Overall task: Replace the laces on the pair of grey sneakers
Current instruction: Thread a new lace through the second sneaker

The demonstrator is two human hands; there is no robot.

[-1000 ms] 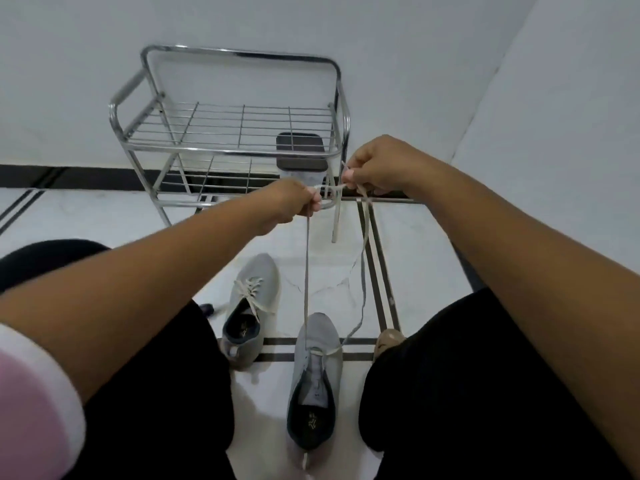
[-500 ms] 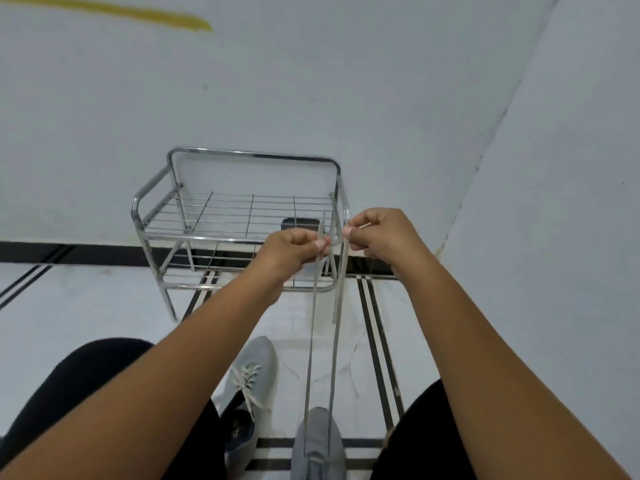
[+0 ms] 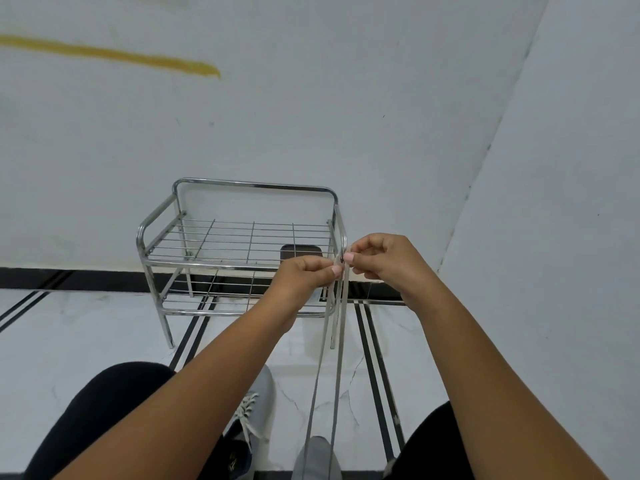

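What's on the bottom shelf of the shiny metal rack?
Through the rack's top wire shelf a dark, flat rectangular thing shows at the right end. The left hand covers its lower part, so what it is or rests on stays unclear.

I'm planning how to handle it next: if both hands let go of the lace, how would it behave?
Probably floppy: the lace runs straight only because the left hand and right hand pinch its ends and pull it taut from the sneaker. Released, it would likely drop limp. It looks thin and light, so it is unlikely to drag the sneaker.
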